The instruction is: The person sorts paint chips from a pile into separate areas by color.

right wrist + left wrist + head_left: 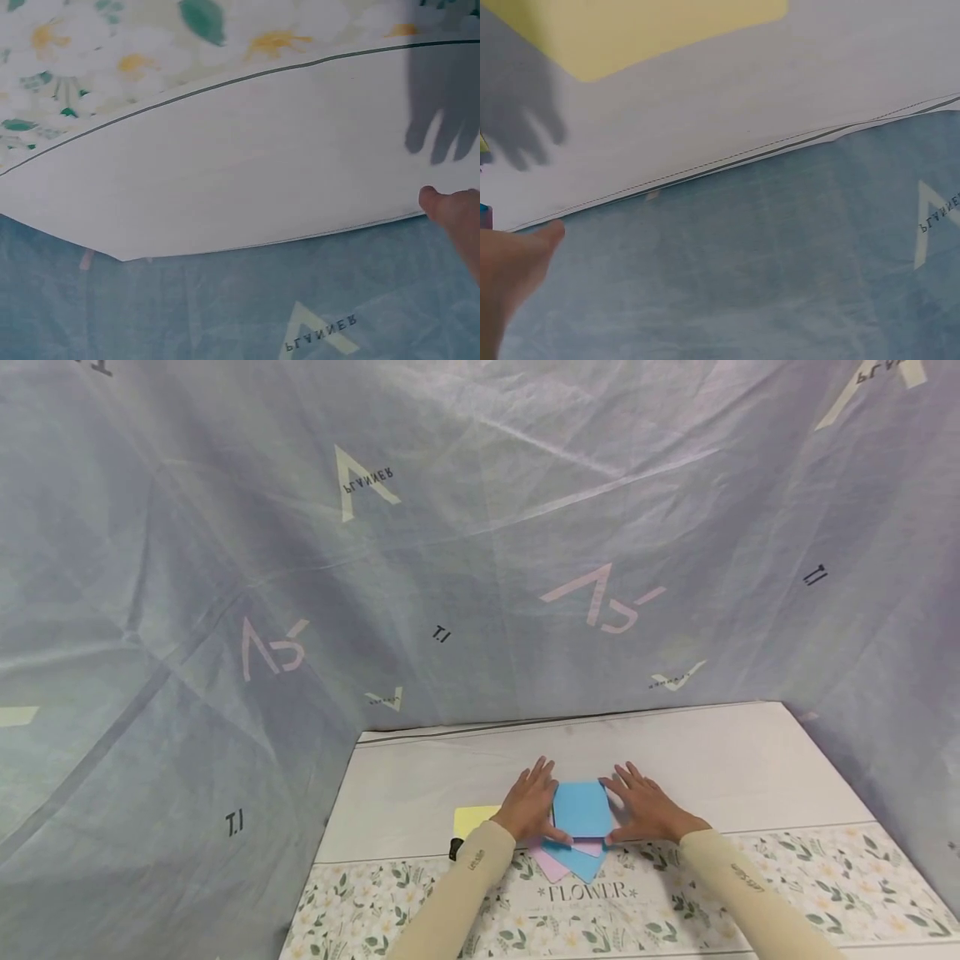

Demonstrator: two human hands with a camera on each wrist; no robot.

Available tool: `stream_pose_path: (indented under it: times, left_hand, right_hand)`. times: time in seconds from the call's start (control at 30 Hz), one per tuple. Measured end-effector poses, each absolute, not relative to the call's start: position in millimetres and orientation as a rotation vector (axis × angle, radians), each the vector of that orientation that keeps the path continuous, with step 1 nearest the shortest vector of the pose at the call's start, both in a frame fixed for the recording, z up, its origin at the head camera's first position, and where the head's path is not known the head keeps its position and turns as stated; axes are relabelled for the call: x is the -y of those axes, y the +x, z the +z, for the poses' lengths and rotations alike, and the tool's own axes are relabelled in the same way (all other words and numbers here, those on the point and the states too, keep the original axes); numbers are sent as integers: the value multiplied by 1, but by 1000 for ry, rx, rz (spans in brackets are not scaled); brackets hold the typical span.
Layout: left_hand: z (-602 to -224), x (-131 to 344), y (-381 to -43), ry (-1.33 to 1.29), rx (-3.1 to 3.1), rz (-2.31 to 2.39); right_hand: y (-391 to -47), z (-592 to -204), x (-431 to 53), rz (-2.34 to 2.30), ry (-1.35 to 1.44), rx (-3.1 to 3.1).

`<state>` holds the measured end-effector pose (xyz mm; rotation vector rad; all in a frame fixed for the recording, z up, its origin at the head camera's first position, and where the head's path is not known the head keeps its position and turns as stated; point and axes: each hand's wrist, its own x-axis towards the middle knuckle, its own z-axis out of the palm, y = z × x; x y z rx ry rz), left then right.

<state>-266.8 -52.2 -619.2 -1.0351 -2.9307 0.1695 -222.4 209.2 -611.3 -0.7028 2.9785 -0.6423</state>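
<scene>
I have both hands around a flat, square, sky-blue sheet, perhaps of paper or card (582, 810), which lies in front of me on the table cover, white with a printed flower band (712, 764). My left hand (529, 806) is at its left side, with the fingers nearly straight and pointing away from me, and the thumb near the lower left corner. My right hand (647, 807) is at the right side, also with the fingers extended, the fingertips by the upper right corner and the thumb by the lower one. Both hands are opened, not curled around the sheet. From under its near edge, a pale pink sheet (551, 865) and another blue sheet (583, 863) come out at an angle, overlapping, just above the printed word FLOWER. Beside my left hand lies a pale yellow sheet (472, 817), partly hidden by this hand, and a small black object (455, 848), which I cannot identify, is at its near left corner. Beige sleeves (450, 902) cover my forearms. Behind the table hangs a wrinkled grey-blue cloth with letters (480, 568).
</scene>
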Motion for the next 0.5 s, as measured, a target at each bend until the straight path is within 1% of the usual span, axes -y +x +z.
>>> stream_pose_path:
  times: [0.5]
  left_hand:
    - [-616, 22, -260, -1073, 2875, 210]
  right_hand:
    - [-215, -606, -235, -642, -649, -2984]
